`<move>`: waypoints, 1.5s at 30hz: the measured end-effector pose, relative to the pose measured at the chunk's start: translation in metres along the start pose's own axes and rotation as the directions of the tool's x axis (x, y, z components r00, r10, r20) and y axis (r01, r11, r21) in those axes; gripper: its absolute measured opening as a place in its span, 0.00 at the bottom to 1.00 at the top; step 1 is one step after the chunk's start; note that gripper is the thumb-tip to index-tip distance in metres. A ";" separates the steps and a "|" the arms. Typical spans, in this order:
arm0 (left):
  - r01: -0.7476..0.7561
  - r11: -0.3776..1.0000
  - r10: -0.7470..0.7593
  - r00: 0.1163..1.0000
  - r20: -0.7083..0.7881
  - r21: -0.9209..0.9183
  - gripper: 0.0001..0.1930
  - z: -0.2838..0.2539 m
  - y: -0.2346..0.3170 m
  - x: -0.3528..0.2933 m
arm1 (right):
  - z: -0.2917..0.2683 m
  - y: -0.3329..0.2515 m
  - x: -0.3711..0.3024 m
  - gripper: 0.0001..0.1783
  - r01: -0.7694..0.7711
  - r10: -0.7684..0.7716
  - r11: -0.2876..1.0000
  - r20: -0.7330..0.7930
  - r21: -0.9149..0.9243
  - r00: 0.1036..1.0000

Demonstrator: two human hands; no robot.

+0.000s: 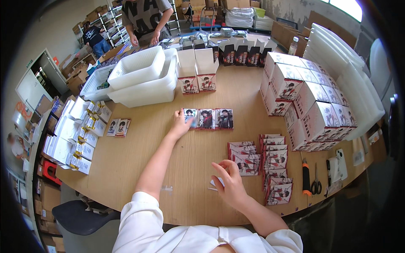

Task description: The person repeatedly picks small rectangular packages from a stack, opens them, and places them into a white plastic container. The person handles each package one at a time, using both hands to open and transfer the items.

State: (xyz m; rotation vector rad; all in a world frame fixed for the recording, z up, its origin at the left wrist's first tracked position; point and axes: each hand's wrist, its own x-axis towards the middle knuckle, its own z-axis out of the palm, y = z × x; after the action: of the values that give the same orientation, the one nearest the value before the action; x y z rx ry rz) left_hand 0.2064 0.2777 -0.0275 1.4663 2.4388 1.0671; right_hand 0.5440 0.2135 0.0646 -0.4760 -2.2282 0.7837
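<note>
My left hand (pixel 180 125) is at the left end of a row of picture cards (pixel 206 119), its thumb and fingers closed on the edge of the leftmost cards. My right hand (pixel 231 185) hovers nearer to me with its fingers loosely bent and apart, and nothing shows between them. A small white piece (pixel 216 183) appears beside that hand, partly covered by it. To the right of the right hand lie red-and-white illustrated packets (pixel 244 158) in overlapping piles, and a longer column of similar packets (pixel 276 160).
Stacked illustrated boxes (pixel 314 105) stand at right; two open boxes (pixel 197 82) stand beyond the cards. White bins (pixel 143 92) and small white boxes (pixel 76 135) occupy the left, near more cards (pixel 119 127). Scissors (pixel 316 185) and an orange-black tool (pixel 306 177) lie right. Another person (pixel 147 21) works opposite.
</note>
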 end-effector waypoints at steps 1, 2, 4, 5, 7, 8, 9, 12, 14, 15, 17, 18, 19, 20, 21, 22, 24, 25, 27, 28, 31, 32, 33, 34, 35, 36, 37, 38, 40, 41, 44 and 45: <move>-0.007 1.000 0.007 1.000 0.005 0.020 0.40 0.001 0.002 -0.001 | -0.001 -0.001 0.000 0.25 -0.007 0.007 1.000 0.014 0.000 1.000; -0.014 0.999 0.014 1.000 0.010 0.041 0.40 0.002 0.003 -0.002 | -0.002 -0.002 0.000 0.25 -0.014 0.014 1.000 0.028 0.000 1.000; 0.002 0.993 -0.001 1.000 -0.010 0.116 0.37 0.004 0.007 -0.004 | -0.001 -0.003 -0.001 0.24 -0.018 0.018 1.000 0.049 -0.004 0.999; 0.010 0.988 -0.007 1.000 -0.023 0.153 0.36 0.004 0.009 -0.005 | 0.000 -0.002 -0.001 0.24 -0.015 0.015 1.000 0.057 -0.008 0.998; 0.042 0.984 -0.021 0.992 -0.121 0.174 0.34 0.010 0.003 -0.002 | 0.002 -0.004 -0.001 0.24 -0.005 0.005 1.000 0.058 -0.008 0.998; 0.060 0.981 -0.028 0.985 -0.171 0.185 0.34 0.009 -0.001 -0.001 | 0.002 -0.005 0.000 0.24 0.002 -0.002 1.000 0.051 -0.002 0.999; 0.026 0.978 0.032 0.961 -0.273 0.208 0.33 0.004 -0.008 -0.001 | 0.003 -0.006 0.002 0.23 0.010 -0.011 1.000 0.045 0.006 0.999; -0.169 0.974 0.221 0.854 -0.470 0.151 0.27 -0.010 0.040 -0.017 | -0.008 0.012 0.002 0.23 -0.120 0.123 0.992 -0.079 0.039 0.989; -0.234 0.972 0.216 0.935 -0.282 -0.031 0.22 -0.045 0.091 -0.058 | -0.026 0.016 0.011 0.18 -0.232 0.245 0.968 -0.164 0.098 0.956; -0.250 0.959 0.223 0.957 -0.187 -0.136 0.20 -0.057 0.111 -0.078 | -0.036 0.014 0.015 0.17 -0.309 0.333 0.940 -0.184 0.147 0.925; -0.238 0.934 0.299 0.930 0.215 -0.267 0.15 -0.069 0.136 -0.116 | -0.048 0.023 0.016 0.15 -0.328 0.366 0.927 -0.255 0.180 0.895; -0.315 0.926 0.363 0.895 0.260 -0.208 0.13 -0.071 0.144 -0.139 | -0.059 0.020 0.019 0.18 -0.389 0.401 0.916 -0.204 0.096 0.893; -0.398 0.904 0.427 0.851 0.306 -0.155 0.12 -0.069 0.151 -0.158 | -0.063 0.020 0.017 0.19 -0.378 0.368 0.925 -0.152 -0.035 0.917; -0.429 0.895 0.445 0.840 0.309 -0.124 0.12 -0.065 0.156 -0.171 | -0.067 0.021 0.015 0.20 -0.350 0.338 0.923 -0.097 -0.162 0.936; -0.458 0.884 0.463 0.830 0.312 -0.094 0.12 -0.061 0.161 -0.182 | -0.070 0.022 0.013 0.22 -0.309 0.313 0.907 -0.035 -0.286 0.949; -0.493 0.868 0.485 0.814 0.319 -0.060 0.11 -0.059 0.165 -0.187 | -0.070 0.023 0.008 0.29 -0.289 0.323 0.895 0.048 -0.341 0.945; -0.460 0.883 0.465 0.835 0.293 -0.090 0.11 -0.057 0.172 -0.190 | -0.066 0.031 0.003 0.32 -0.243 0.319 0.822 0.062 -0.515 0.946; -0.444 0.890 0.454 0.846 0.281 -0.101 0.11 -0.057 0.174 -0.192 | -0.063 0.035 0.001 0.34 -0.216 0.316 0.776 0.070 -0.593 0.946; -0.419 0.897 0.442 0.862 0.249 -0.145 0.12 -0.057 0.176 -0.193 | -0.064 0.038 0.002 0.36 -0.217 0.320 0.784 0.078 -0.582 0.944; -0.405 0.899 0.434 0.871 0.230 -0.165 0.12 -0.057 0.176 -0.193 | -0.064 0.034 0.005 0.35 -0.222 0.325 0.776 0.072 -0.591 0.943; -0.328 0.909 0.366 0.924 0.115 -0.256 0.18 -0.060 0.175 -0.195 | -0.072 0.030 0.010 0.30 -0.258 0.343 0.850 0.111 -0.460 0.933; -0.276 0.903 0.324 0.941 0.099 -0.328 0.22 -0.061 0.173 -0.196 | -0.073 0.029 0.013 0.27 -0.272 0.345 0.883 0.136 -0.382 0.929; -0.225 0.889 0.280 0.956 0.085 -0.398 0.26 -0.061 0.172 -0.197 | -0.073 0.026 0.015 0.25 -0.312 0.347 0.921 0.128 -0.232 0.929; -0.171 0.865 0.234 0.969 0.077 -0.472 0.31 -0.061 0.171 -0.198 | -0.074 0.022 0.017 0.22 -0.347 0.354 0.935 0.121 -0.080 0.927; -0.222 0.857 0.256 0.967 0.011 -0.465 0.34 -0.061 0.171 -0.199 | -0.073 0.021 0.019 0.20 -0.372 0.363 0.925 0.118 0.074 0.924; -0.272 0.849 0.277 0.959 -0.056 -0.453 0.38 -0.062 0.172 -0.200 | -0.066 0.021 0.019 0.14 -0.349 0.349 0.912 0.040 0.216 0.936; -0.321 0.841 0.298 0.947 -0.122 -0.435 0.42 -0.062 0.173 -0.200 | -0.058 0.018 0.019 0.14 -0.357 0.372 0.884 0.008 0.302 0.928; -0.351 0.886 0.332 0.936 -0.114 -0.303 0.48 -0.065 0.175 -0.201 | -0.049 0.015 0.018 0.13 -0.358 0.397 0.850 -0.022 0.386 0.918; -0.531 0.844 0.530 0.847 -0.033 -0.075 0.49 -0.072 0.181 -0.201 | -0.039 0.005 0.015 0.13 -0.393 0.407 0.861 0.025 0.324 0.913; -0.611 0.791 0.610 0.792 0.029 0.034 0.50 -0.075 0.182 -0.201 | -0.035 0.009 0.011 0.15 -0.318 0.295 0.929 0.141 0.191 0.945; -0.645 0.763 0.646 0.759 0.088 -0.034 0.50 -0.065 0.170 -0.203 | -0.025 0.004 0.007 0.12 -0.352 0.285 0.846 0.216 0.402 0.934; -0.618 0.782 0.623 0.773 0.116 -0.080 0.50 -0.065 0.169 -0.204 | -0.021 0.008 0.005 0.11 -0.379 0.315 0.795 0.211 0.473 0.925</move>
State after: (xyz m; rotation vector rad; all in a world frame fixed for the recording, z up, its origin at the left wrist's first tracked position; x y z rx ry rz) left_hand 0.4118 0.1286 0.0723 2.3330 1.8439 1.0364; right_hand 0.5570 0.2304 0.0741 -0.5923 -1.9446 1.5837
